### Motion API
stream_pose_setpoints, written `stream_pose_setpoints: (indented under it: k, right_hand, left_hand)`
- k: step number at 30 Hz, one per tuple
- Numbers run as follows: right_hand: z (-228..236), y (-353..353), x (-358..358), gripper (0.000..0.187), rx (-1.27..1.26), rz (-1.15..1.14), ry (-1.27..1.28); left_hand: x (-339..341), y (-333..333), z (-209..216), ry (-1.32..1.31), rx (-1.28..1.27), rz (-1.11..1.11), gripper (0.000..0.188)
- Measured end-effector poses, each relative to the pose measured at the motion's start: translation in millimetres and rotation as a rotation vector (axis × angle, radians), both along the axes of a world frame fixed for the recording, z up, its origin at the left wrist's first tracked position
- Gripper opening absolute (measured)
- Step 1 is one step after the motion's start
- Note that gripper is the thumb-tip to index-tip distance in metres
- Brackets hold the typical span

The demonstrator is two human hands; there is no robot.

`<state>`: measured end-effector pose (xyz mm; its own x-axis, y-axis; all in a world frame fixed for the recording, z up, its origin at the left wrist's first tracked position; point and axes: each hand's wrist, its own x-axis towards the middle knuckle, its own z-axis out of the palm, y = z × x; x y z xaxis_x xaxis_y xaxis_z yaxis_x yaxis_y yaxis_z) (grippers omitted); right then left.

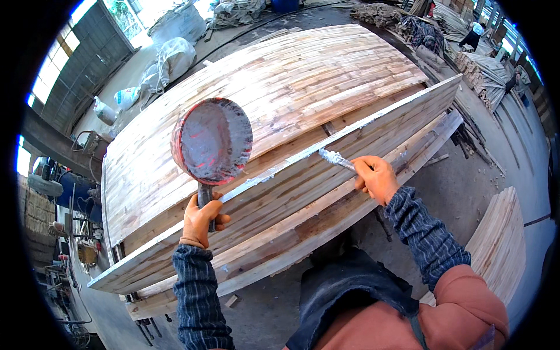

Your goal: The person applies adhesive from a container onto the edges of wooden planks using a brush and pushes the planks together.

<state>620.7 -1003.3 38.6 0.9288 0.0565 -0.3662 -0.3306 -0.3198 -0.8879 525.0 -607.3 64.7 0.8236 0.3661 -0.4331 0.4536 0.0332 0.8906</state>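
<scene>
My left hand [200, 221], in an orange glove, is closed round the handle of a round pan [212, 141]. The pan has a reddish, smeared rim and a greyish-white paste spread over its inside. In my gloved right hand [376, 179] is a brush [335, 157], its head thick with white paste. The brush head is by the top edge of a long wooden board [402, 125] standing on its side. White paste runs along part of that edge, between the pan and the brush. Whether the bristles touch the edge I cannot tell.
Beyond the board lies a wide panel of joined wood strips [303, 70]. A lower plank [256, 268] runs along the near side. Another wood panel [499, 239] lies at the right. White sacks [175, 58] stand far left, stacked timber [484, 73] far right, with a person [473, 35] there.
</scene>
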Motion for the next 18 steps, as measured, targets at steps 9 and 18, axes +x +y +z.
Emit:
stream_pose_setpoints:
  k: [9, 18]
  right_hand:
    - [19.0, 22.0, 2.5, 0.028, -0.142, 0.292, -0.472]
    - [23.6, 62.0, 2.1, 0.024, -0.649, 0.628, -1.036]
  left_hand:
    - [0.0, 2.6, -5.7, 0.009, -0.025, 0.006, 0.045]
    - [-2.3, 3.4, -2.4, 0.003, -0.020, 0.009, 0.044]
